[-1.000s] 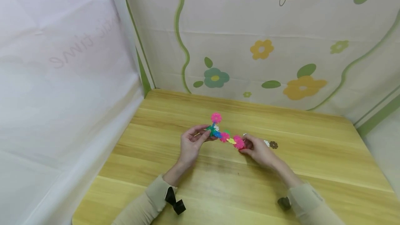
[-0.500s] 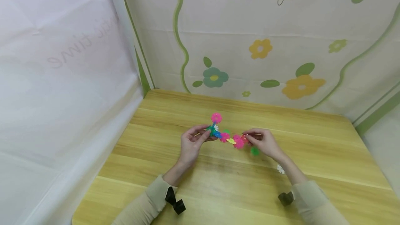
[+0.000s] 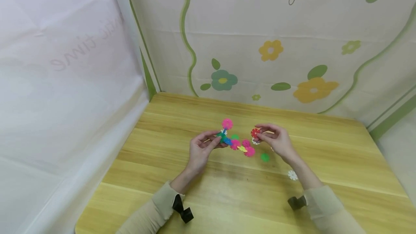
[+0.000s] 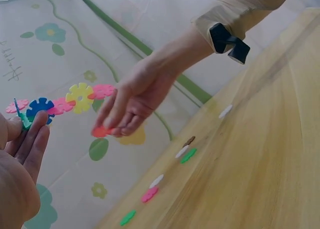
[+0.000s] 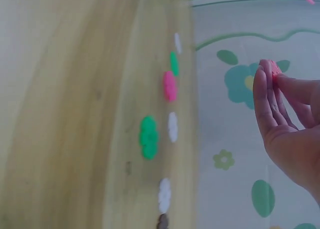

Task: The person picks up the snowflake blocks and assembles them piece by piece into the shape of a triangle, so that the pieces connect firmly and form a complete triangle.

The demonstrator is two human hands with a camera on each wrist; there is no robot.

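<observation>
My left hand [image 3: 200,149] pinches one end of a chain of interlocked plastic snowflake discs. Near the fingertips are green and blue discs [image 4: 40,109], with a pink disc [image 3: 227,124] standing above them. Rightward from there the chain runs through pink and a yellow disc [image 4: 79,98] to a pink end disc [image 3: 250,151]. My right hand [image 3: 277,142] pinches a single red snowflake disc [image 3: 254,133] between thumb and fingers. In the head view this disc is apart from the chain, up and right of its pink end.
Loose discs lie on the wooden table [image 3: 224,198]: a green one [image 3: 265,157], a white one [image 3: 292,175], a pink one [image 4: 149,194], a brown one [image 4: 189,140] and several others. A patterned cloth [image 3: 240,53] hangs behind the table's far edge.
My right hand has moved up and away from the table with the red disc, uncovering a green and a white disc. The left hand and chain have shifted only slightly.
</observation>
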